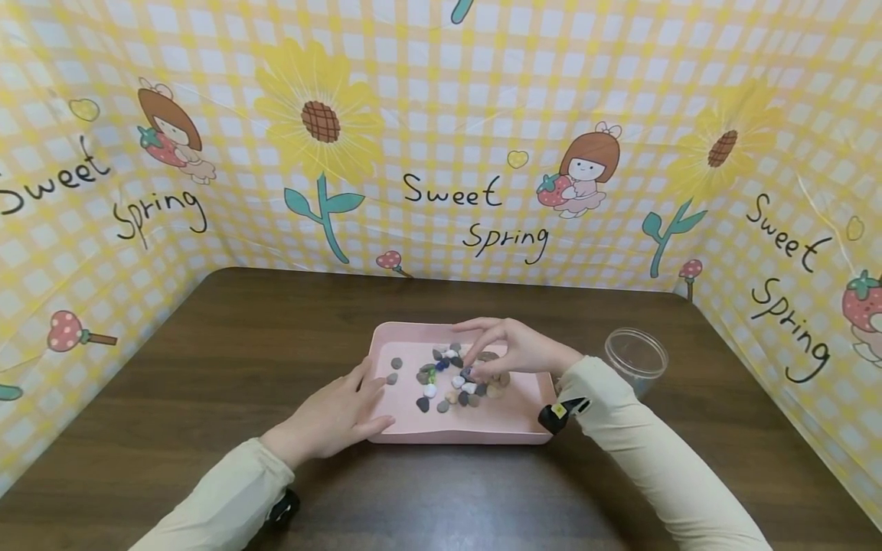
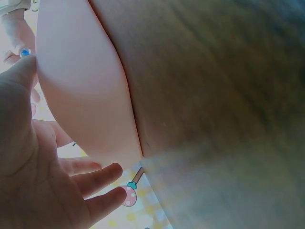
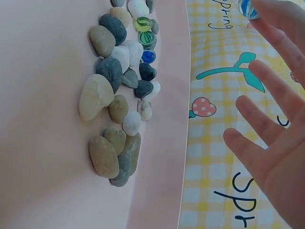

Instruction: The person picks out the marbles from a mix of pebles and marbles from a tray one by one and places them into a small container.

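Observation:
A shallow pink tray (image 1: 460,438) holds a loose cluster of grey, white and tan pebbles (image 3: 96,97). Among them lie a yellow-green glass marble (image 3: 143,24), a green one and a dark blue marble (image 3: 148,57). Above the stones, my right hand (image 1: 513,348) pinches a blue-and-white swirled marble (image 3: 249,8) between thumb and index finger, the other fingers spread. At the tray's left side rests my left hand (image 1: 331,417), its fingers extended along the wall and its thumb over the rim. Two grey pebbles (image 1: 396,363) lie apart inside the tray, near that hand.
A clear round plastic jar (image 1: 637,360) stands on the dark wooden table (image 1: 276,321), right of the tray and close to the right forearm. Yellow checked cloth (image 1: 441,99) with printed flowers and lettering encloses the table at the back and both sides.

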Available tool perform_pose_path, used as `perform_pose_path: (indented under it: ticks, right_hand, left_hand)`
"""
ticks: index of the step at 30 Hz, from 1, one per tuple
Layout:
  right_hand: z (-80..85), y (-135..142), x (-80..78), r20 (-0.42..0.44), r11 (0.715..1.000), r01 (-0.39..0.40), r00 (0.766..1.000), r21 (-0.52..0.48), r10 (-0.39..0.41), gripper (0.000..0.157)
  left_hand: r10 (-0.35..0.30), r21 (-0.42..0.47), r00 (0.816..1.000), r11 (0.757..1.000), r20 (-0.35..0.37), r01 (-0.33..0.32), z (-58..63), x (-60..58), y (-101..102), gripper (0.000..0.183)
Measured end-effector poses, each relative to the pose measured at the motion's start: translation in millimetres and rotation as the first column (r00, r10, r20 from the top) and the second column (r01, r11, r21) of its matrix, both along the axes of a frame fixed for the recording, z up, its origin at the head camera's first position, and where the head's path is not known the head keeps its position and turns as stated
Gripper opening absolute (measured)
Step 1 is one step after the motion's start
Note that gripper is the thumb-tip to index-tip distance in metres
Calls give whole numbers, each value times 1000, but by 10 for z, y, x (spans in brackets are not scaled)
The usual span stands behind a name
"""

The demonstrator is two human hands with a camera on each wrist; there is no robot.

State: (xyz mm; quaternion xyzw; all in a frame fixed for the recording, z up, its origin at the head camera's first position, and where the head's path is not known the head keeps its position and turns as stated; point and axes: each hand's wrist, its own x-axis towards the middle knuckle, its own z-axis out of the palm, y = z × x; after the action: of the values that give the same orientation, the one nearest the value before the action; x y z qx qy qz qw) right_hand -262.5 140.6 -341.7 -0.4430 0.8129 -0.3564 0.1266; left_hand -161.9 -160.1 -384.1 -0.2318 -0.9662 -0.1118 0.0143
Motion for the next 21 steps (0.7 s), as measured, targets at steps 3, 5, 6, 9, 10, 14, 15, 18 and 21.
perform_pose_path:
  ticks: [3, 5, 6, 9, 10, 14, 15, 18, 21]
  right_hand:
    - [11, 16, 22, 9, 1000, 16, 1000, -9, -16, 11]
    - [12, 29, 33, 11, 1000, 27, 1000, -10, -27, 11]
    - [14, 35, 38, 10, 999, 31, 999, -11, -31, 11]
    - [13, 58, 47, -2, 999, 39, 999, -19, -39, 10]
    - [12, 65, 49, -5, 999, 42, 999, -22, -42, 10]
    - [13, 92, 61, -17, 998, 51, 998, -36, -52, 11]
    - [13, 100, 64, -18, 998, 55, 998, -39, -56, 12]
    - [14, 131, 76, -32, 997, 54, 998, -60, -56, 12]
    - [19, 178, 93, -37, 995, 62, 997, -80, -65, 11]
  left_hand:
    - [-1, -1, 1000, 1000, 2, 1, 4, 2, 1, 63]
    - [0, -1, 1000, 1000, 6, 0, 9, 3, 5, 63]
    - [-4, -3, 1000, 1000, 3, 4, 13, 3, 5, 63]
    - [-3, -5, 1000, 1000, 7, 3, 21, 0, 7, 63]
    - [-3, -6, 1000, 1000, 9, 3, 22, -2, 7, 63]
    - [3, -10, 1000, 1000, 16, -3, 25, -5, 5, 64]
    - [3, -11, 1000, 1000, 15, -3, 26, -3, 5, 64]
    - [2, -8, 1000, 1000, 9, -2, 29, 3, 6, 63]
    - [-4, -3, 1000, 1000, 2, 4, 44, 15, 10, 62]
